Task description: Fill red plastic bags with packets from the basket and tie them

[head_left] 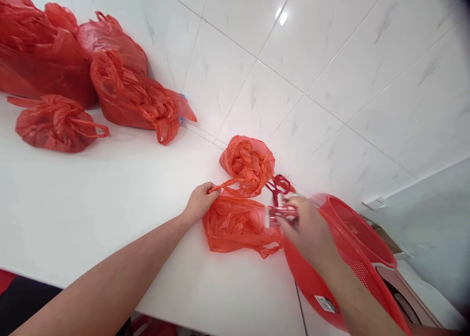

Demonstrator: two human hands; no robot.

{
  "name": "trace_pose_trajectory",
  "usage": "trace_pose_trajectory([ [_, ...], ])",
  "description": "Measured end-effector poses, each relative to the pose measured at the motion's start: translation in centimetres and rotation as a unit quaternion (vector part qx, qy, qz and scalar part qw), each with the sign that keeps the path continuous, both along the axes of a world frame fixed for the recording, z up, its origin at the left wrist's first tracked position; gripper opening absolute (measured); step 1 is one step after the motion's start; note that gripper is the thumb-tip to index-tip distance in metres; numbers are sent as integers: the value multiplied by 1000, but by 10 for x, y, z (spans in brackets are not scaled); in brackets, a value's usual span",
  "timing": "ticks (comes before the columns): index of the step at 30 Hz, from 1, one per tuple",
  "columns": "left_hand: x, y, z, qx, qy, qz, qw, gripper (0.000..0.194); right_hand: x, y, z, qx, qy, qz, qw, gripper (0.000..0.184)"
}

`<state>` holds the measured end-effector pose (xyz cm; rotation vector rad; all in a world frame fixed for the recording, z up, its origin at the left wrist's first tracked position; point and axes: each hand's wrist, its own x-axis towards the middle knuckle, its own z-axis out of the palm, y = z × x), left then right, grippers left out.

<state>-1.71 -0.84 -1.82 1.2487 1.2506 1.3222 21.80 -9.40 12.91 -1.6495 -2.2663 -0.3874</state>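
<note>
My left hand (201, 201) pinches the edge of a thin red plastic bag (235, 223) lying on the white table, its mouth facing up. My right hand (306, 226), blurred by motion, grips a bunch of small red-and-white packets (282, 213) over the bag's right end. What the packets hold is too blurred to tell. Just behind the bag sits a crumpled red plastic bag (249, 162). Scissors with dark red handles (281, 185) lie beside it, partly covered by my right hand and the packets.
To the right stands a red plastic basket (312, 287) with perforated sides, another red basket (367, 228) behind it. Several filled red bags (125, 96) crowd the table's far left, with a smaller knotted bag (55, 125) in front. A tiled wall (238, 81) rises behind the white table (110, 194).
</note>
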Motion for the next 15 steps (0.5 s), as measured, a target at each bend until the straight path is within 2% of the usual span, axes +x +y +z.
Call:
trace_pose_trajectory([
  [2,0,-1,1,0,-11,-3,1000,27,-33,8,-17,-29,-7,57,998,16],
  [4,1,0,0,3,-25,-7,1000,27,-54,17,-36,-51,-22,94,994,15],
  [6,1,1,-1,9,-39,-11,999,28,-63,28,-53,-77,-38,117,989,19],
  [9,0,4,-4,18,-60,-10,998,29,-60,40,-74,-134,-46,134,981,39],
  [12,-2,6,-6,22,-71,-15,997,28,-49,41,-78,-144,-45,108,983,55],
  [15,-3,9,-7,15,-68,-19,997,28,-34,31,-61,-109,-33,65,991,57],
])
